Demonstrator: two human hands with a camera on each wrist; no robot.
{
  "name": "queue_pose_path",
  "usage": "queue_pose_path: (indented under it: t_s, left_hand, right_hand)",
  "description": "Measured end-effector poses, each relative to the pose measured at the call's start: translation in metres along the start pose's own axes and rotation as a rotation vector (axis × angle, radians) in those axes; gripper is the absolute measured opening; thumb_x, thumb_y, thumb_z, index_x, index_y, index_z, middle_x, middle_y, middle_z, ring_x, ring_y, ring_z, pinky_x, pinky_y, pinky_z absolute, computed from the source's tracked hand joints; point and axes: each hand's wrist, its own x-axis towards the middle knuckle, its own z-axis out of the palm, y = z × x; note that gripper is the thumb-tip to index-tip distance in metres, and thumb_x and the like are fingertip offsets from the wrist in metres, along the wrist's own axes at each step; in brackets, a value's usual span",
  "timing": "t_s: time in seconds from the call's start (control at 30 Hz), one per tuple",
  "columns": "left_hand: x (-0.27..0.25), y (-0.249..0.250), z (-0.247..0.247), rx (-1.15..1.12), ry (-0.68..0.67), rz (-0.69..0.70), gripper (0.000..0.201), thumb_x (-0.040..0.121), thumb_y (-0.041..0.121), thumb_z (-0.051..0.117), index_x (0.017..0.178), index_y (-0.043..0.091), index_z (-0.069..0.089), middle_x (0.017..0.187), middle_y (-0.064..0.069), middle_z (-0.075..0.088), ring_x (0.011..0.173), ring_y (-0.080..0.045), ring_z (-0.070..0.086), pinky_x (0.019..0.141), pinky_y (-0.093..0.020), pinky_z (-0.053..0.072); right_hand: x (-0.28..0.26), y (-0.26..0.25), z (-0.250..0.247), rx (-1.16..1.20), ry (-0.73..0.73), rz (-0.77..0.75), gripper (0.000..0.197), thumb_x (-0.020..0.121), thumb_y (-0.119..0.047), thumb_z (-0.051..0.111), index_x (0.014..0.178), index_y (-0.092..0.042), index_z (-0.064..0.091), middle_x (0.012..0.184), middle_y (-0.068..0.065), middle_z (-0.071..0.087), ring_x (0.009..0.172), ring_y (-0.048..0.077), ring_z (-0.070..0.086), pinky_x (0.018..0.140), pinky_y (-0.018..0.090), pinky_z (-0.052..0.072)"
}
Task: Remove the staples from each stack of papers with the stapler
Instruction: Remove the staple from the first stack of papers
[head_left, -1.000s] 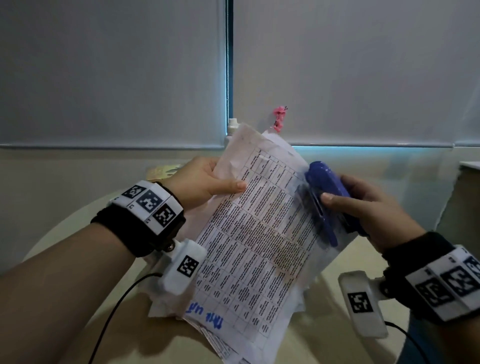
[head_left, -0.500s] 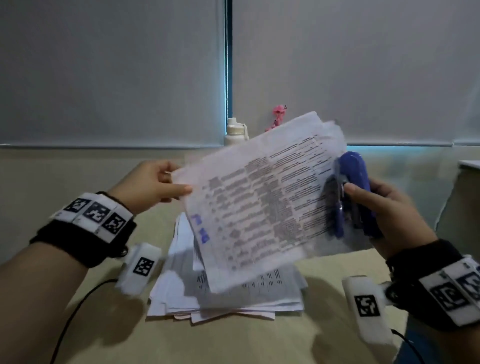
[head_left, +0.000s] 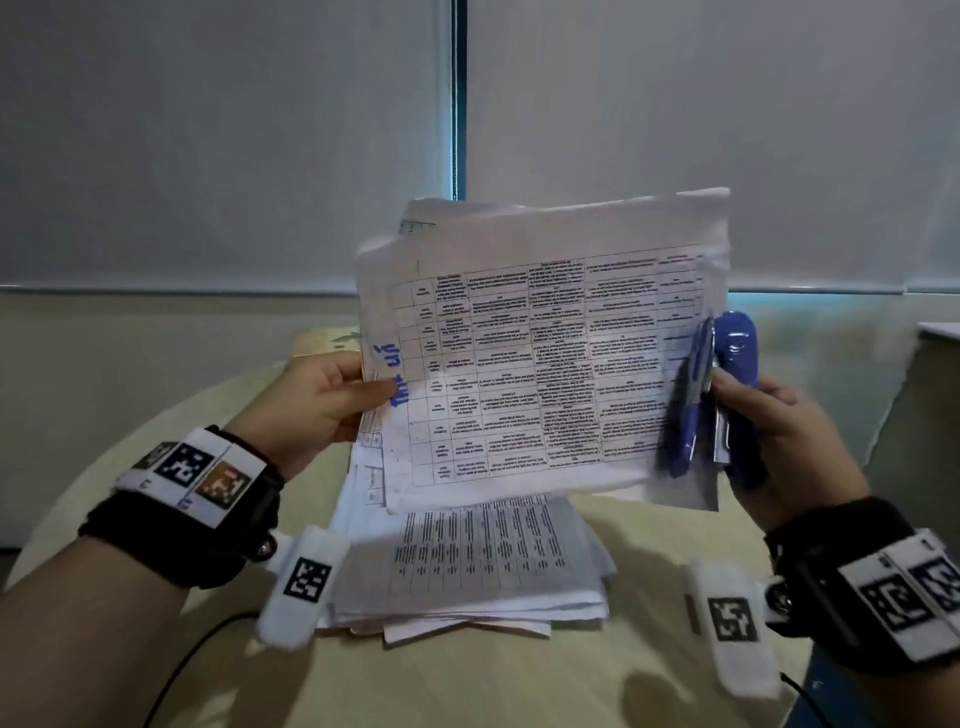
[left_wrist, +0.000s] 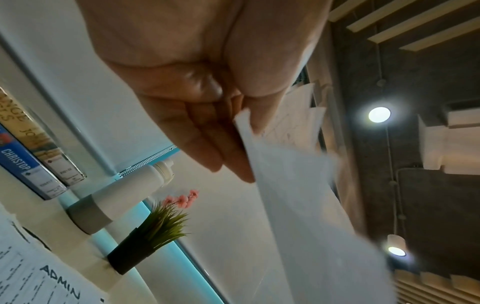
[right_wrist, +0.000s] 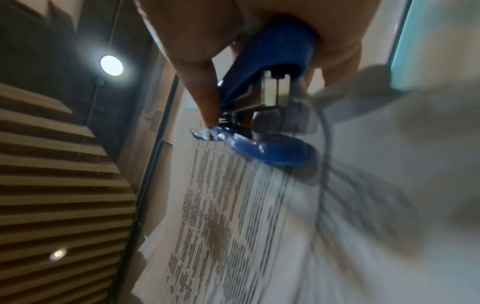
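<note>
The left hand (head_left: 317, 402) is pinching the left edge of a sheaf of papers (head_left: 540, 364), thumb on the printed side and fingers (left_wrist: 207, 144) behind it, so its grip is closing on the sheets. The sheaf is being held up in the air above the desk (head_left: 519, 675), its printed table facing the person and some blue handwriting sitting near the left edge. The right hand (head_left: 779, 436) is gripping a blue stapler (head_left: 727, 395) at the right edge of the same sheaf, fingers curled round its body. The stapler is standing roughly upright with its two arms apart, and the paper edge is lying between them; from the right wrist view the stapler (right_wrist: 270, 115) is meeting the printed page at its metal front end, though the blur is hiding any staple.

Below the raised sheaf, a pile of more papers (head_left: 467, 571) is lying on the desk, sheets fanned unevenly. At the far side, behind the papers, a white bottle (left_wrist: 124, 191) and a small potted plant with pink flowers (left_wrist: 153, 232) are standing by the window blinds (head_left: 208, 130), with a couple of books (left_wrist: 31, 156) beside them.
</note>
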Motion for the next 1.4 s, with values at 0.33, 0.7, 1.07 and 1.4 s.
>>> queue_pose_path:
  t_s: [0.33,0.7,1.07,1.4]
  left_hand:
    - [0.000,-0.005,-0.005,0.067,0.037,0.003,0.033,0.088,0.023,0.061,0.105,-0.005,0.065,0.113,-0.035,0.062,0.096,-0.031,0.056,0.097,-0.060,0.042]
    - [-0.014,-0.016,-0.007,-0.063,-0.165,-0.132,0.076,0.037,0.044,0.093,0.102,0.015,0.066,0.095,-0.012,0.075,0.070,-0.019,0.073,0.055,-0.026,0.058]
    - [0.025,-0.012,-0.011,0.025,0.217,0.007,0.017,0.098,0.007,0.047,0.106,0.015,0.059,0.081,-0.001,0.070,0.056,-0.003,0.067,0.048,-0.018,0.052]
    - [0.026,0.016,0.015,0.201,0.015,0.036,0.031,0.088,0.023,0.065,0.086,-0.007,0.061,0.074,-0.015,0.055,0.063,-0.021,0.046,0.059,-0.029,0.039]
  right_hand:
    - [0.000,0.011,-0.006,-0.130,-0.027,0.049,0.071,0.041,-0.051,0.087,0.098,-0.012,0.071,0.096,0.020,0.066,0.083,0.036,0.056,0.067,0.039,0.045]
    - [0.001,0.019,0.003,0.047,0.137,0.048,0.024,0.084,-0.015,0.059,0.105,-0.003,0.062,0.088,0.008,0.073,0.083,0.023,0.068,0.065,0.027,0.056]
    - [-0.007,0.024,-0.020,-0.248,-0.013,0.261,0.102,0.017,-0.054,0.089,0.100,-0.001,0.061,0.080,0.014,0.066,0.068,0.026,0.064,0.063,0.039,0.053]
    - [-0.011,0.016,-0.024,-0.265,-0.145,0.245,0.028,0.078,-0.003,0.061,0.105,0.003,0.058,0.045,-0.006,0.042,0.038,0.007,0.031,0.036,0.018,0.024]
